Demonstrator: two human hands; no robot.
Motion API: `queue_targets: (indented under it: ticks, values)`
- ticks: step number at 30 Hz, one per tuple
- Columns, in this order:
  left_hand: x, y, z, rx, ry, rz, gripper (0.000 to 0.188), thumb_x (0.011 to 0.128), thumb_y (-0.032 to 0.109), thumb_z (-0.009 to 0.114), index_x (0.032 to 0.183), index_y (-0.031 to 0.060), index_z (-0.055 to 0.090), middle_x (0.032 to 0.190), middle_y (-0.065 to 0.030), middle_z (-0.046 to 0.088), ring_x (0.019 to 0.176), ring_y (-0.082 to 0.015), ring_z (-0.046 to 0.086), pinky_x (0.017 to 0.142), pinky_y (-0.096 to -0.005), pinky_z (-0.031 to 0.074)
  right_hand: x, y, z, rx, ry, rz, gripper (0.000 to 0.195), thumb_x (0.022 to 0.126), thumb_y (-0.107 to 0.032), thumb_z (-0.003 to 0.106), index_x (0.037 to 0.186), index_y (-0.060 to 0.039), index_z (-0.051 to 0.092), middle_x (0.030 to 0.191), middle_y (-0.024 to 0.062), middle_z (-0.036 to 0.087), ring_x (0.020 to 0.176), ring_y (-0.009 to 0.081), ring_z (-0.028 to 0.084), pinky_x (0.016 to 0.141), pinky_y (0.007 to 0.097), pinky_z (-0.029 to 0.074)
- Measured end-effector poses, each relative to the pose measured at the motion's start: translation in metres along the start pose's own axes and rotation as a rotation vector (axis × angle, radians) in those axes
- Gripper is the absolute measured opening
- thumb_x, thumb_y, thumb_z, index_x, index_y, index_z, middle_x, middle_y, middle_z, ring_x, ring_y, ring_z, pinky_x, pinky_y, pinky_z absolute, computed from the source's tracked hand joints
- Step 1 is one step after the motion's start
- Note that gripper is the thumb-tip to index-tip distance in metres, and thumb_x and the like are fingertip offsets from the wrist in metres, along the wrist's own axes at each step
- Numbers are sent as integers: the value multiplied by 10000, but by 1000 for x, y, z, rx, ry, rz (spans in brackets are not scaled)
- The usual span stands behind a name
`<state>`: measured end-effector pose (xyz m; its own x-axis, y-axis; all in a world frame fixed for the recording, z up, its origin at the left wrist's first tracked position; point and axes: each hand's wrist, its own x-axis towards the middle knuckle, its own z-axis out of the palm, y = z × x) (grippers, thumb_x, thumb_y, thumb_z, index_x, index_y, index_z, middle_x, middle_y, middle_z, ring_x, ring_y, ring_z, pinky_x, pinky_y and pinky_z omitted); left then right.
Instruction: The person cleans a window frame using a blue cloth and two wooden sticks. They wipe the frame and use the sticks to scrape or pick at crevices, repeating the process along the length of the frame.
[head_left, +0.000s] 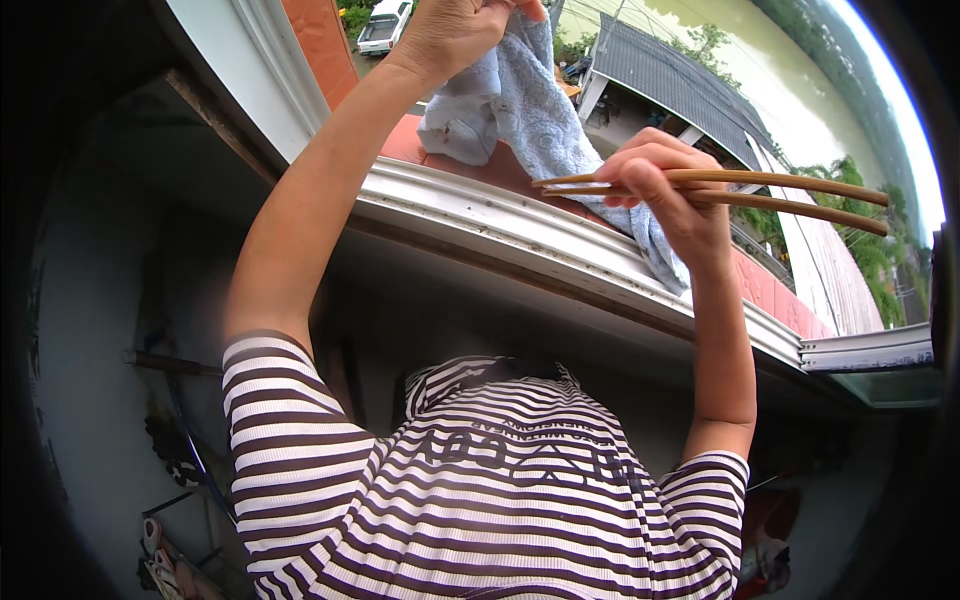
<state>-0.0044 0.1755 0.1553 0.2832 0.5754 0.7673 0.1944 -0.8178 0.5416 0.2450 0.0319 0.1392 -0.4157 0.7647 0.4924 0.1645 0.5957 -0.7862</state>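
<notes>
My left hand (457, 34) is raised at the top of the view, its fingers closed on the upper part of a light blue terry cloth (536, 97). The cloth hangs in folds over the outer red tiled ledge, and one end lies across the white window track. In my right hand (667, 180) is a pair of brown chopsticks (780, 191), held between thumb and fingers. Their thin tips point left, in front of the cloth; whether they touch it I cannot tell. Small dark stains mark the cloth's lower left fold.
A white window frame track (480, 214) with dirt specks runs slantwise before me. Red tiles (761, 289) line the outer ledge. A window sash (870, 351) stands at the right. Far below outside are a white pickup truck (384, 28), a grey roof (675, 79) and brown water.
</notes>
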Motion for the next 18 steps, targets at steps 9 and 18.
queue_targets:
  ticks: [9,18]
  values:
    - [-11,2,-6,38,6,-53,293,863,-131,490,852,10,747,939,-93,658,883,-194,658,801,-296,544,43,9,63,-506,-337,-104,256,964,-276,739,869,-38,752,750,76,678,636,212,636,568,343,505]
    - [-23,-7,-12,47,57,-37,293,852,-124,495,834,22,748,925,-89,674,890,-201,663,795,-302,539,47,16,75,-634,-322,-260,263,946,-281,748,817,-56,706,724,72,638,629,278,613,556,375,476]
